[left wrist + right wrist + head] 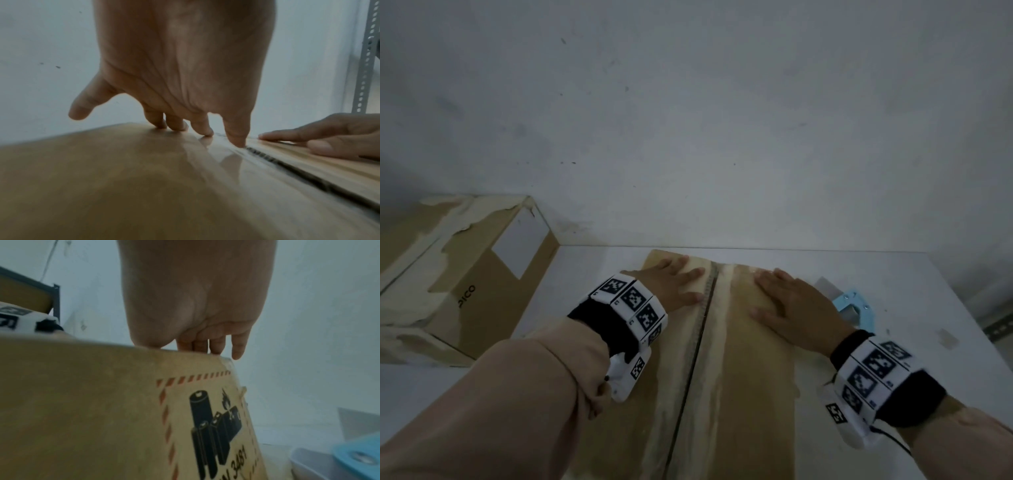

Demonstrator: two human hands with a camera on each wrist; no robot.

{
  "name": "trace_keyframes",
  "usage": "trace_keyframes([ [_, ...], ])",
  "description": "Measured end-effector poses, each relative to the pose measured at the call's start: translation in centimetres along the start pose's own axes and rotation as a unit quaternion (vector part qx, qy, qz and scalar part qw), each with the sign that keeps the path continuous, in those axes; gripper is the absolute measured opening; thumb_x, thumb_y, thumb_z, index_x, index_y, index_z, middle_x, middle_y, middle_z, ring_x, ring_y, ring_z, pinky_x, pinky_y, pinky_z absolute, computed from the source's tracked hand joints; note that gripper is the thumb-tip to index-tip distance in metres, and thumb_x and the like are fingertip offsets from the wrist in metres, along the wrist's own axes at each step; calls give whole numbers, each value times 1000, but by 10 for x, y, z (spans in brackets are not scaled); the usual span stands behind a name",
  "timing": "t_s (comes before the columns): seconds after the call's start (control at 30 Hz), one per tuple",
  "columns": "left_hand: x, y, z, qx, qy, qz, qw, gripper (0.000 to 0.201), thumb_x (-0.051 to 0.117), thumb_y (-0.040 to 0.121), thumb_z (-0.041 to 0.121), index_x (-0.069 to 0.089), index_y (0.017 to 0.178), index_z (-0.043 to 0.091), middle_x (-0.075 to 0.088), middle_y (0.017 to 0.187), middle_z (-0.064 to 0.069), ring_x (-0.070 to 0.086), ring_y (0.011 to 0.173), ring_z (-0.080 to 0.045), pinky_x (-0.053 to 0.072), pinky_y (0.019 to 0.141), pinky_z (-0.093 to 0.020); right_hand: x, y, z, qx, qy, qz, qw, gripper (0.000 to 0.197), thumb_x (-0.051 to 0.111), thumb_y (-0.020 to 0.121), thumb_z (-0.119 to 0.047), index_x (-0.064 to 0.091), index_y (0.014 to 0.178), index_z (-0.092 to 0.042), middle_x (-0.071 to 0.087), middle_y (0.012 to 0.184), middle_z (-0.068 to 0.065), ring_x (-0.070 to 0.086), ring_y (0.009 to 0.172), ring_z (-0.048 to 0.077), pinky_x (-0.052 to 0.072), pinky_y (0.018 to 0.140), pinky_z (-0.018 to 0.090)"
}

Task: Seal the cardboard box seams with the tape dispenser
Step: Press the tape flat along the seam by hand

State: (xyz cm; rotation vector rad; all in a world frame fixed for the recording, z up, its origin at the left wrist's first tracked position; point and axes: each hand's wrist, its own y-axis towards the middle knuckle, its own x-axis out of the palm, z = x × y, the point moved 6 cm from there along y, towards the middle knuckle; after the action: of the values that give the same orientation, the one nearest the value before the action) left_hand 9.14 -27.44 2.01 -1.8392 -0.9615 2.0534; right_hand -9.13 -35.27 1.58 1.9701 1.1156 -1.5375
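A brown cardboard box (753,383) lies in front of me with its two top flaps meeting at a dark centre seam (698,342). My left hand (674,284) lies flat on the left flap, fingers straight, fingertips (236,139) pressing beside the seam (287,168). My right hand (787,305) lies flat on the right flap, also seen as the right hand (337,138) across the gap. In the right wrist view the right hand (197,305) rests on the box (92,402) top edge. A light blue tape dispenser (854,306) sits on the table right of the box, untouched.
A second, worn cardboard box (458,274) with torn tape stands at the left against the white wall. The white table (914,291) extends to the right. A perforated metal shelf post (366,56) stands at the far right. The box side bears a battery warning label (211,426).
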Motion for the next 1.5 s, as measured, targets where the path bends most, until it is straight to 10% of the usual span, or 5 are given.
trace_keyframes([
  [0.2, 5, -1, -4, 14, -30, 11, 999, 66, 30, 93, 55, -7, 145, 40, -19, 156, 6, -14, 144, -19, 9, 113, -59, 30, -23, -24, 4, -15, -2, 1000, 121, -17, 47, -89, -4, 147, -21, -13, 155, 1, -22, 139, 23, -12, 111, 37],
  [0.37, 16, -39, 1, 8, 33, 8, 999, 67, 30, 91, 59, -2, 146, 39, -12, 157, 1, -2, 146, -20, 14, 114, -54, 32, -10, -27, 11, -36, 5, 999, 127, -26, 43, -86, 3, 147, -18, -5, 157, 5, -12, 142, 30, -2, 114, 43],
  [0.6, 59, -99, 9, 24, -35, -44, 998, 71, 24, 93, 56, -7, 148, 25, -20, 156, -1, -13, 145, -22, 8, 116, -51, 24, 40, -45, 23, 33, 22, 999, 82, 35, 86, -65, 10, 147, -17, -3, 157, 4, -14, 142, 26, -5, 114, 42],
  [0.8, 96, -101, 8, -1, -111, 106, 988, 107, -9, 57, 82, -17, 146, 22, -24, 154, 6, -24, 142, -16, -15, 114, -50, 7, 63, -55, -13, 96, 184, 978, 65, 53, 86, -51, 40, 134, -9, 24, 152, 13, 9, 142, 28, 9, 114, 40],
  [1.5, 76, -74, -80, -92, -138, 273, 947, 94, -16, 62, 63, 3, 148, 30, -2, 158, 11, -3, 145, -9, -5, 117, -38, 71, 30, -134, -33, 256, 20, 966, 73, 30, 94, -47, -16, 143, -19, -30, 150, -2, -31, 127, 2, -14, 107, 22],
])
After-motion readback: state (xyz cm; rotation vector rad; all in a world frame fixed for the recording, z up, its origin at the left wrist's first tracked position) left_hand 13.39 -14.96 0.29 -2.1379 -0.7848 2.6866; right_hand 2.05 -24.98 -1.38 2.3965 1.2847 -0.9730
